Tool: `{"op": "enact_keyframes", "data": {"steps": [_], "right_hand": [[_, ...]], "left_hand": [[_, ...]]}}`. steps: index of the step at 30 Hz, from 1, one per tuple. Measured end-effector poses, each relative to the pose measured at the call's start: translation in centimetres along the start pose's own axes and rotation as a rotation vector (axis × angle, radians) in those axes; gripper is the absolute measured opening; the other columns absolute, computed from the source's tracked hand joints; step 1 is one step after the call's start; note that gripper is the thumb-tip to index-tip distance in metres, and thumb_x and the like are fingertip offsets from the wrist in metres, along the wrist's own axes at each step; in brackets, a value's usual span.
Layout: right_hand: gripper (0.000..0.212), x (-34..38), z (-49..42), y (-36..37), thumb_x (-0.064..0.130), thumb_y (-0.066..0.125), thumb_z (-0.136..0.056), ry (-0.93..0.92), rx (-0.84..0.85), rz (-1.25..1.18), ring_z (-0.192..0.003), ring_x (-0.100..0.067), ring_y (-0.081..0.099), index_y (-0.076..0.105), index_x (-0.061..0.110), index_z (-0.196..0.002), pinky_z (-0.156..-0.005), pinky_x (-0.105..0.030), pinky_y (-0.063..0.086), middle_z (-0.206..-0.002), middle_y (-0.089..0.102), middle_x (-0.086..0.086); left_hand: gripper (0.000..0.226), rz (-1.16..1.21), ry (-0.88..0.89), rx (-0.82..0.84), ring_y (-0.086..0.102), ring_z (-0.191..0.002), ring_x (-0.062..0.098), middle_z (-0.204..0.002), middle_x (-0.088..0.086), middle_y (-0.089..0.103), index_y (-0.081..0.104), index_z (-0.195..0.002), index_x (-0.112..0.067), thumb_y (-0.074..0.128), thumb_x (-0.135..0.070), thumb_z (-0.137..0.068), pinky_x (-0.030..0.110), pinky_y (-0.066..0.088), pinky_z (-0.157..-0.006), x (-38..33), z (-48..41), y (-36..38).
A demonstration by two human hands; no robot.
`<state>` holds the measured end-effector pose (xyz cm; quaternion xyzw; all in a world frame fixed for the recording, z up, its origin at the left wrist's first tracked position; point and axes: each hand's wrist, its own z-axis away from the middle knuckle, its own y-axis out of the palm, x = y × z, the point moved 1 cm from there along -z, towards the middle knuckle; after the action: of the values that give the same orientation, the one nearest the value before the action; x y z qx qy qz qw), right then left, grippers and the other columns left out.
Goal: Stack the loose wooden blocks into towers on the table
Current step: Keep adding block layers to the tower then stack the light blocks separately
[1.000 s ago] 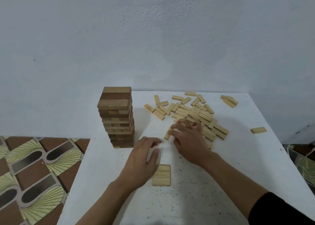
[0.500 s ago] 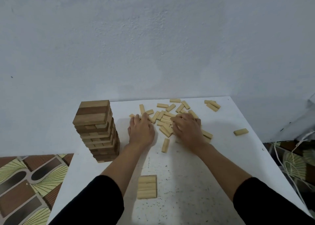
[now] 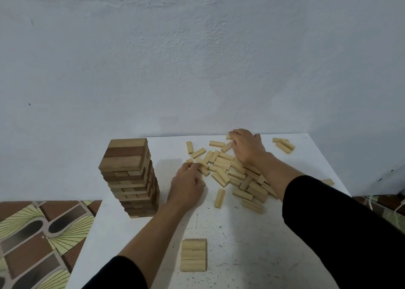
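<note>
Left hand [image 3: 186, 184] curled, fingertips on pale blocks at 9 o'clock edge of loose pale wooden block pile [image 3: 235, 174]; grip unclear. Right hand [image 3: 246, 147] palm-down at 12 o'clock, grip unclear. Tall brown-and-tan block tower [image 3: 131, 177] left; flat three-block layer [image 3: 193, 255] near edge of white speckled desk [image 3: 241, 245]. Patterned floor tiles [image 3: 32, 240] left.

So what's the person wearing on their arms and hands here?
Both arms wear black long sleeves pushed up, leaving the forearms bare. The left hand and right hand are bare too: no gloves, and no rings, watch or bracelets that I can make out. Nothing is marked on the sleeves.
</note>
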<state>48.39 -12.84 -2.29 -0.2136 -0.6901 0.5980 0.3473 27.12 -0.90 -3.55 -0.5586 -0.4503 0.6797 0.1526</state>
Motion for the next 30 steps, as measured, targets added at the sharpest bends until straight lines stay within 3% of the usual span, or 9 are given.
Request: {"op": "enact_keyframes", "data": {"steps": [3, 4, 7, 11, 13, 16, 21, 26, 30], "right_hand": [[0.043, 0.0, -0.8, 0.6, 0.020, 0.029, -0.107, 0.015, 0.125, 0.054, -0.150, -0.018, 0.020, 0.037, 0.021, -0.149, -0.109, -0.051, 0.027, -0.154, 0.037, 0.004], [0.043, 0.0, -0.8, 1.0, 0.019, 0.031, -0.106, 0.011, 0.122, 0.062, -0.148, -0.019, 0.024, 0.038, 0.022, -0.149, -0.108, -0.050, 0.028, -0.152, 0.039, 0.003], [0.038, 0.2, -0.2, 1.5, 0.016, 0.039, -0.103, 0.004, -0.036, 0.055, -0.122, -0.022, 0.049, 0.057, 0.023, -0.135, -0.097, -0.043, 0.032, -0.129, 0.057, 0.001], [0.032, -0.3, 0.7, 1.6, 0.013, 0.046, -0.098, 0.041, -0.189, -0.001, -0.094, -0.025, 0.058, 0.075, 0.022, -0.107, -0.087, -0.040, 0.035, -0.091, 0.069, 0.002], [0.030, -0.5, 1.0, 1.5, 0.012, 0.047, -0.097, 0.068, -0.199, -0.039, -0.090, -0.025, 0.059, 0.076, 0.019, -0.094, -0.085, -0.038, 0.034, -0.084, 0.069, 0.002], [0.028, -0.5, 1.1, 1.3, 0.007, 0.047, -0.095, 0.105, -0.192, -0.106, -0.094, -0.024, 0.057, 0.072, 0.019, -0.096, -0.082, -0.036, 0.028, -0.090, 0.069, 0.001], [0.037, -0.1, 1.4, 1.0, 0.005, 0.052, -0.092, 0.076, -0.176, -0.104, -0.100, -0.027, 0.058, 0.060, 0.015, -0.127, -0.091, -0.038, 0.032, -0.117, 0.059, -0.005], [0.032, 0.5, 4.1, 0.9, 0.002, 0.052, -0.091, 0.118, -0.368, -0.329, -0.096, -0.025, 0.060, 0.066, 0.007, -0.119, -0.094, -0.045, 0.048, -0.113, 0.058, -0.006], [0.016, 3.0, 10.7, 0.2, 0.006, 0.063, -0.092, 0.146, -0.469, -0.540, -0.087, -0.009, 0.062, 0.070, 0.012, -0.105, -0.077, -0.007, 0.044, -0.103, 0.061, 0.004]], "left_hand": [[0.054, 0.000, 0.012, 0.019, 0.048, -0.127, 0.026, -0.140, 0.005, 0.051, 0.052, -0.142, -0.014, 0.049, -0.004, -0.089, 0.045, 0.041, -0.107, -0.1, 0.3, -0.3], [0.054, -0.012, 0.019, 0.027, 0.048, -0.127, 0.026, -0.140, 0.006, 0.051, 0.050, -0.143, -0.012, 0.048, -0.003, -0.090, 0.042, 0.041, -0.107, -0.1, 0.5, -0.5], [0.051, -0.046, 0.036, 0.033, 0.047, -0.123, 0.026, -0.134, 0.007, 0.054, 0.049, -0.143, -0.011, 0.045, -0.001, -0.093, 0.037, 0.042, -0.102, -0.2, 1.0, -0.8], [0.047, -0.118, 0.068, 0.043, 0.049, -0.116, 0.023, -0.121, 0.001, 0.060, 0.058, -0.133, -0.016, 0.045, 0.003, -0.092, 0.039, 0.047, -0.093, 0.4, 2.0, -0.8], [0.045, -0.145, 0.078, 0.033, 0.050, -0.114, 0.020, -0.117, -0.002, 0.063, 0.063, -0.128, -0.018, 0.047, 0.004, -0.091, 0.039, 0.049, -0.091, 0.7, 2.5, -0.8], [0.038, -0.125, 0.093, 0.024, 0.053, -0.112, 0.017, -0.116, -0.005, 0.061, 0.066, -0.123, -0.019, 0.055, -0.002, -0.091, 0.039, 0.051, -0.090, 1.0, 3.2, -0.6], [0.035, -0.154, 0.101, 0.005, 0.047, -0.111, 0.013, -0.114, -0.009, 0.051, 0.064, -0.129, -0.025, 0.067, -0.028, -0.094, 0.034, 0.051, -0.087, 0.9, 3.3, -0.5], [0.038, -0.154, 0.085, -0.001, 0.038, -0.114, 0.012, -0.119, -0.006, 0.043, 0.063, -0.132, -0.020, 0.066, -0.032, -0.095, 0.029, 0.049, -0.091, 0.5, 3.0, -0.3], [0.035, -0.193, 0.061, 0.014, 0.026, -0.138, 0.020, -0.148, 0.000, 0.032, 0.060, -0.132, -0.025, 0.058, -0.032, -0.098, 0.038, 0.044, -0.105, 1.1, 3.8, -0.3]]}}
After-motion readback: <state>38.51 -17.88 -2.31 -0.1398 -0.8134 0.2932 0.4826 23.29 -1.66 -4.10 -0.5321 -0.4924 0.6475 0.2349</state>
